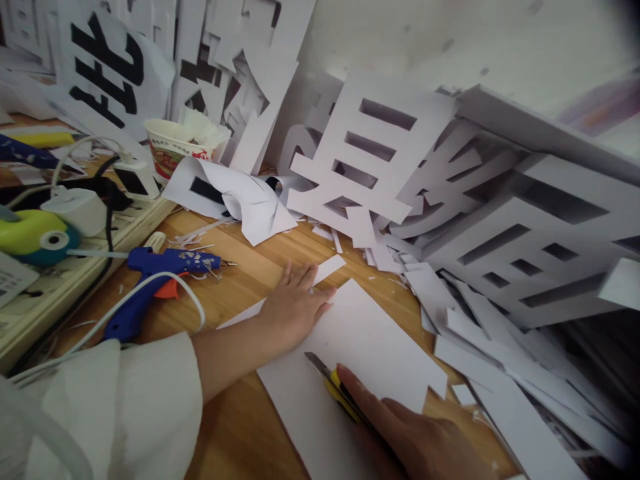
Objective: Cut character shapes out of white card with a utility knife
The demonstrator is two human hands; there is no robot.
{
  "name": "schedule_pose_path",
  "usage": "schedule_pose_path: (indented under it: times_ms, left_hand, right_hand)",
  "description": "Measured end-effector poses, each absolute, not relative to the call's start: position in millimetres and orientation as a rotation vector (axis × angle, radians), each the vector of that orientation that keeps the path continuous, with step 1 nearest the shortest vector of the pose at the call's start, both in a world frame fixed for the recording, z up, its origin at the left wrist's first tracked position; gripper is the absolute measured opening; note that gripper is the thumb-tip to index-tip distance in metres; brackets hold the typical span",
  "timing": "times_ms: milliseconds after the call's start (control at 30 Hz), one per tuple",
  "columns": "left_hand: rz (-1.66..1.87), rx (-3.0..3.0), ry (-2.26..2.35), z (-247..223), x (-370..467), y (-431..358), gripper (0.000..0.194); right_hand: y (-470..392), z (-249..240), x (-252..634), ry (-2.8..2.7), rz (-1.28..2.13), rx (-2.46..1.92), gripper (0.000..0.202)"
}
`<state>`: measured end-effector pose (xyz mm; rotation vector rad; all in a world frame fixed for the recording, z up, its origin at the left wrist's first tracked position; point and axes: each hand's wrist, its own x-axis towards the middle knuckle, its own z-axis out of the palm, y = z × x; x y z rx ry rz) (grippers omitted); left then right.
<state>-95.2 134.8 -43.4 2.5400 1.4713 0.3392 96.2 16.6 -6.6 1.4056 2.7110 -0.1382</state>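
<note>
White sheet (376, 337): likely light, stiff; take by edges. Left hand (293, 307) splayed flat, eleven o'clock; right hand (410, 427) grips cutter (341, 395).

One head-worn camera looks forward and down at the tabletop (235, 427), close by.

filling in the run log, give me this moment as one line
left hand: spread over white sheet | right hand: gripping yellow-and-black cutter, blade out above sheet | nearby: blue glue gun

The left hand (291, 307) lies palm down; the right hand (417, 430) curls tightly.
</note>
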Motion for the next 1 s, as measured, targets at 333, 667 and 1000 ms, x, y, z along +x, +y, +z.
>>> schedule_pose_path:
  times_ms: [333,667,1000]
  left_hand:
    - [0.401,2.566,1.519,-47,-92,133,0.037]
    - [0.321,2.606,1.48,-43,-97,136,0.039]
    - [0.306,2.57,1.435,-43,-98,138,0.036]
  right_hand:
    - [21,5,75,2.706,0.224,1.222,0.07]
    - [24,17,72,2.697,0.233,1.19,0.074]
    - [10,15,90,2.657,0.253,1.178,0.081]
